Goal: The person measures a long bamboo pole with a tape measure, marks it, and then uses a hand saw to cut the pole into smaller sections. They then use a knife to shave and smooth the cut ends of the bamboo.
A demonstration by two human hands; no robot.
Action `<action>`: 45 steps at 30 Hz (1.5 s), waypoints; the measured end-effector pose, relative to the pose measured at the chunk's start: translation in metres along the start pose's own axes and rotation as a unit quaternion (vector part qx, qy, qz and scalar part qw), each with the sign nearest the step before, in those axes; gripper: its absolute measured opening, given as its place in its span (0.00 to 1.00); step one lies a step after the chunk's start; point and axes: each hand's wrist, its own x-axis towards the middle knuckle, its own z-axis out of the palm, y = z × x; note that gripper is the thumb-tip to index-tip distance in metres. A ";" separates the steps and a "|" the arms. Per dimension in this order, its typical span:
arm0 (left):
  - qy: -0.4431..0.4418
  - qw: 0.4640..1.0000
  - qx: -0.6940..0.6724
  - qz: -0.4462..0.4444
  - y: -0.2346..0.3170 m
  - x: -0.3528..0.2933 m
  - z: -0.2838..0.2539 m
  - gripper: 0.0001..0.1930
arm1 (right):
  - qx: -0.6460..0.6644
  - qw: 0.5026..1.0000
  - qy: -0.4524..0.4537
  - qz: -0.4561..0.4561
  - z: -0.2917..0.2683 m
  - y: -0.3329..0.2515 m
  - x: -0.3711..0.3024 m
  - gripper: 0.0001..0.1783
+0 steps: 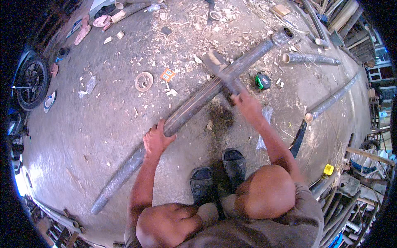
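Note:
A long brown-grey bamboo pole (190,105) slants from the lower left to the upper right, its open hollow end at the far right. My left hand (154,141) is closed around it near the middle. By that hand the thicker upper length ends and a thinner grey pole (118,184) carries on; whether they are joined I cannot tell. My right hand (248,108) is closed on the near end of a short thick bar (225,74), blurred, tan at its far end and darker near my fingers. The bar crosses over the pole; whether it touches is unclear.
A green-and-black tape measure (262,81), a pale ring (144,82) and an orange packet (168,74) lie close by. Two bamboo lengths (312,59) (333,98) and a dark blade-like strip (297,139) are to the right. Wood chips (186,39) litter the far floor; a wheel (33,82) stands left.

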 end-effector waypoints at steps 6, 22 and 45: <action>-0.016 1.000 -0.001 -0.001 -0.005 0.000 0.003 0.48 | -0.062 0.994 -0.087 -0.035 0.010 -0.018 -0.009 0.27; -0.006 1.000 -0.009 -0.003 0.002 0.001 -0.004 0.43 | -0.142 0.976 -0.078 -0.144 0.010 -0.005 -0.013 0.29; -0.079 0.994 -0.075 0.014 -0.009 0.014 -0.020 0.51 | -0.050 0.994 -0.074 0.057 -0.002 -0.002 0.014 0.28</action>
